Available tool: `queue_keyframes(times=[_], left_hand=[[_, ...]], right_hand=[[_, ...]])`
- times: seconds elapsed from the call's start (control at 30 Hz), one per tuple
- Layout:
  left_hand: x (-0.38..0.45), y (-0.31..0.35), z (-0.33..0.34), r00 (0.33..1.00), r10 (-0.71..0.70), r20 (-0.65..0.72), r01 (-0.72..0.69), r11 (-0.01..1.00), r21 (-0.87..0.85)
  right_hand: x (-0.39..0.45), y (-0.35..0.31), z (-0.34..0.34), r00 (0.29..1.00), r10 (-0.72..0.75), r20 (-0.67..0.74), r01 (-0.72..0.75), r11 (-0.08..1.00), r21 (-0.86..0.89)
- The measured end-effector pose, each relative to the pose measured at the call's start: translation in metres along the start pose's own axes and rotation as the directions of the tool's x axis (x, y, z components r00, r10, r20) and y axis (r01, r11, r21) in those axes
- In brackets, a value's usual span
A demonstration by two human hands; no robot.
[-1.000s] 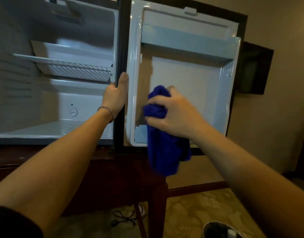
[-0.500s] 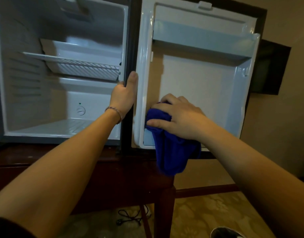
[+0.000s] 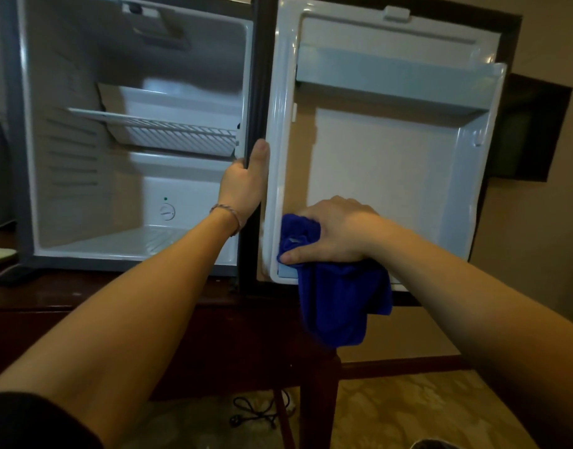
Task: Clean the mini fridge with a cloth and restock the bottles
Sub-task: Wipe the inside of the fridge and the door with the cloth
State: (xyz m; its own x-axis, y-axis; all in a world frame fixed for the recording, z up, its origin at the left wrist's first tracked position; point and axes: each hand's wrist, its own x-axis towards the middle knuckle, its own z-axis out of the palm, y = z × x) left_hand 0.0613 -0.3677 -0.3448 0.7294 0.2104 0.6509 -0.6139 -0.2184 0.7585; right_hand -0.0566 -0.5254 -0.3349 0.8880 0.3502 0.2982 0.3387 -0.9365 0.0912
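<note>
Cloth (image 3: 338,306), blue, hangs from the right hand (image 3: 337,233), whose curled fingers pinch it against the open door's (image 3: 392,163) lower left corner. Left hand (image 3: 244,186) grips the mini fridge (image 3: 84,76) front edge, thumb straight up.

beige wall (image 3: 544,43); dark wooden table (image 3: 214,335); patterned carpet (image 3: 392,413); dim light

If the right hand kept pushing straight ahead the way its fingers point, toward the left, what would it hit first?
Probably the raised left rim of the door liner: the right hand presses the blue cloth just beside it. Depth is unclear.
</note>
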Motion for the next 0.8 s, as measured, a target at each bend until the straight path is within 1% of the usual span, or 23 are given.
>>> queue_keyframes(times=[0.17, 0.37, 0.47, 0.53, 0.6, 0.7, 0.8], left_hand=[[0.000, 0.000, -0.002, 1.000, 0.011, 0.019, -0.011, 1.000, 0.020], [0.006, -0.006, -0.003, 0.999, 0.020, 0.029, -0.020, 1.000, -0.005], [0.004, -0.006, -0.001, 0.999, 0.033, 0.032, -0.033, 0.999, -0.006], [0.002, -0.005, 0.000, 0.999, 0.034, 0.038, -0.033, 0.999, -0.024], [0.002, -0.004, 0.000, 0.999, 0.029, 0.027, -0.028, 0.999, -0.032], [0.002, -0.003, 0.000, 1.000, 0.012, -0.005, -0.012, 1.000, -0.009], [0.000, -0.001, 0.000, 1.000, 0.007, -0.001, -0.007, 1.000, -0.020]], right_hand=[[-0.006, 0.016, 0.002, 0.999, 0.028, 0.040, -0.031, 0.997, 0.069], [-0.038, 0.070, -0.001, 0.987, 0.152, 0.055, -0.158, 0.980, 0.120], [-0.048, 0.086, -0.001, 0.985, 0.165, 0.044, -0.170, 0.975, 0.143], [-0.047, 0.085, 0.000, 0.985, 0.168, 0.035, -0.171, 0.978, 0.119], [-0.043, 0.081, 0.001, 0.988, 0.154, 0.006, -0.154, 0.987, 0.047], [-0.036, 0.070, 0.005, 0.997, 0.065, -0.048, -0.068, 0.994, -0.083], [-0.024, 0.049, 0.008, 0.997, -0.017, -0.076, 0.010, 0.995, -0.095]])
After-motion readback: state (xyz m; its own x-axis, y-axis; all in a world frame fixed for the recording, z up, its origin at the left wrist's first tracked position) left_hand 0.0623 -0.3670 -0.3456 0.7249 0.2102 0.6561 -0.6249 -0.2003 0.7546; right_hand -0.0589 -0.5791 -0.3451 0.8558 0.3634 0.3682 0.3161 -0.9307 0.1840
